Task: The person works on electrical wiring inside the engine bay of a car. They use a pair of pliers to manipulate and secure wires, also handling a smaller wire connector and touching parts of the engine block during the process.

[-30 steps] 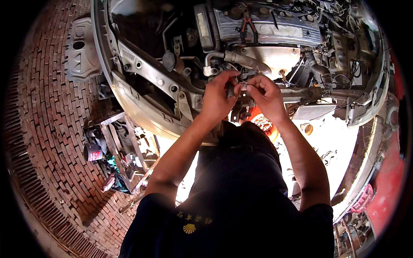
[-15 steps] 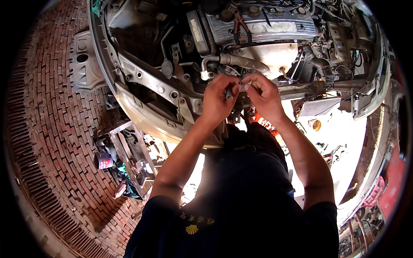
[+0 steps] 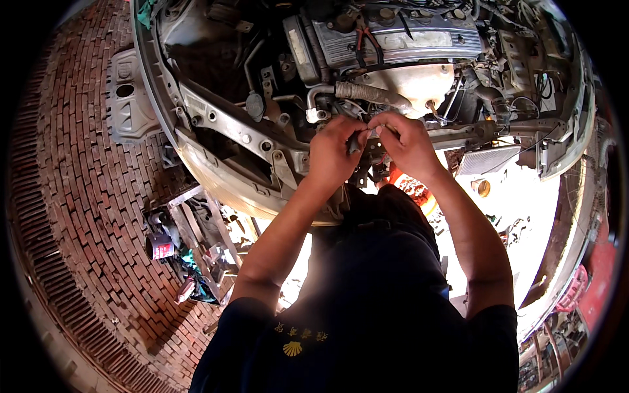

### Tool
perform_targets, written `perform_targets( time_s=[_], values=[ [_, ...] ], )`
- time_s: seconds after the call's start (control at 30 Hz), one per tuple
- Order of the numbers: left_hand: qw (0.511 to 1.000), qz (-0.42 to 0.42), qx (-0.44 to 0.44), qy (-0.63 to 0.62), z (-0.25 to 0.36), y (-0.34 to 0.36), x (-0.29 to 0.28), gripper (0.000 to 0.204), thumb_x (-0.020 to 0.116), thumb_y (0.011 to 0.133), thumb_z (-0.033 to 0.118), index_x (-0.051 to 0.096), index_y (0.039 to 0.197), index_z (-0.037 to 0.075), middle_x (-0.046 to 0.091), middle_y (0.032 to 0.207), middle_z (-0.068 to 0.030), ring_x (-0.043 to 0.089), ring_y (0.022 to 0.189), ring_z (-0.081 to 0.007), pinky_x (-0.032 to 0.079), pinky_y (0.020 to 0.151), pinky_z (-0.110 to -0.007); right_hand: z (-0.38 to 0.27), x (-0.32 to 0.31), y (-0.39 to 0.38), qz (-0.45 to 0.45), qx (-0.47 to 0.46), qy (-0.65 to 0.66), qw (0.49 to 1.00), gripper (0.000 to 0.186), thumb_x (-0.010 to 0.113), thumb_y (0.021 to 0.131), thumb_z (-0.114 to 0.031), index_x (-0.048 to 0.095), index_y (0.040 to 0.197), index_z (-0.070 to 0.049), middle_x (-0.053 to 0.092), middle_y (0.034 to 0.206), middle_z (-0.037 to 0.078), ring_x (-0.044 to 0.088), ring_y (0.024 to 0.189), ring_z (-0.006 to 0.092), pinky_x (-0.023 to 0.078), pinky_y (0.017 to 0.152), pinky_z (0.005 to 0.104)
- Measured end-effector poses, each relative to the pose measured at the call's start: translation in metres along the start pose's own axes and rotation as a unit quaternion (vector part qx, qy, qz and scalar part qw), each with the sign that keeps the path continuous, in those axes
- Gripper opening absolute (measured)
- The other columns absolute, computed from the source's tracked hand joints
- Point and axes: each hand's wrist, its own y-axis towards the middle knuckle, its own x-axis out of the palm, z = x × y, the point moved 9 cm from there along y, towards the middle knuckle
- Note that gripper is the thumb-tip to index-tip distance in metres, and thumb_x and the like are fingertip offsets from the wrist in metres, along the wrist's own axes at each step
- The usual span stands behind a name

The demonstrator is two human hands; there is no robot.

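Left hand (image 3: 331, 150), right hand (image 3: 410, 145), curled, nearly touching

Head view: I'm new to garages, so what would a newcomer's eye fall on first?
Probably the left hand and right hand at upper centre, pinched close together on a small part too blurred to identify. Beyond them, pliers with red-and-black handles lie on the ribbed engine. Red bricks fill much of the left side.

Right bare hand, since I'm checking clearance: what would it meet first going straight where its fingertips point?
Probably the bare left hand, close on its left, though the depth between them is unclear.
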Motion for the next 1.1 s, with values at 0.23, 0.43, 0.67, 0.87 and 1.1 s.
perform_targets(
  time_s=[0.23, 0.43, 0.67, 0.87, 1.1],
  values=[
    [0.997, -0.071, -0.021, -0.015, -0.005, 0.005, 0.006, 0.016, 0.076, 0.084, -0.001, 0.072, 0.099, 0.003, 0.068, 0.090, -0.0121, 0.067, 0.080, -0.0301, 0.053, 0.072, -0.037, 0.016, -0.005, -0.002, 0.053, 0.050, 0.050, 0.996, 0.015, 0.069, 0.096, -0.014, 0.067, 0.108, -0.005, 0.071, 0.082, 0.010, 0.069, 0.071, 0.0187, 0.052, 0.067, 0.0333],
    [0.993, -0.114, 0.003, 0.015, 0.001, 0.002, 0.011, 0.022, 0.070, 0.079, -0.006, 0.069, 0.100, 0.003, 0.067, 0.093, -0.0133, 0.068, 0.087, -0.0345, 0.054, 0.076, -0.040, 0.019, -0.005, 0.008, 0.047, 0.022, 0.092, 0.994, 0.014, 0.070, 0.096, -0.012, 0.067, 0.107, -0.004, 0.071, 0.080, 0.006, 0.065, 0.071, 0.0156, 0.050, 0.066, 0.0307],
    [0.993, -0.101, 0.045, 0.034, 0.005, 0.002, 0.010, 0.032, 0.071, 0.072, -0.008, 0.069, 0.101, 0.003, 0.068, 0.094, -0.0124, 0.068, 0.089, -0.0362, 0.054, 0.077, -0.042, 0.029, 0.002, 0.002, -0.094, 0.098, 0.096, 0.986, 0.015, 0.068, 0.099, -0.014, 0.069, 0.106, -0.001, 0.068, 0.083, 0.001, 0.058, 0.075, 0.0062, 0.048, 0.068, 0.0271],
    [0.987, -0.141, 0.046, 0.054, 0.001, 0.003, 0.014, 0.034, 0.071, 0.070, -0.008, 0.070, 0.102, 0.004, 0.068, 0.094, -0.0114, 0.068, 0.089, -0.0362, 0.055, 0.077, -0.042, 0.032, 0.008, 0.004, -0.092, 0.151, 0.130, 0.976, 0.018, 0.066, 0.101, -0.016, 0.071, 0.107, 0.000, 0.070, 0.088, 0.002, 0.060, 0.082, 0.0077, 0.049, 0.074, 0.0267],
    [0.989, -0.127, 0.040, 0.062, 0.000, 0.004, 0.014, 0.022, 0.075, 0.080, -0.002, 0.071, 0.101, 0.004, 0.068, 0.091, -0.0119, 0.068, 0.086, -0.0349, 0.054, 0.076, -0.041, 0.042, 0.017, 0.008, -0.093, 0.173, 0.215, 0.957, 0.021, 0.067, 0.102, -0.019, 0.071, 0.108, 0.001, 0.071, 0.093, 0.001, 0.061, 0.084, 0.0089, 0.050, 0.077, 0.0269]
  ],
)
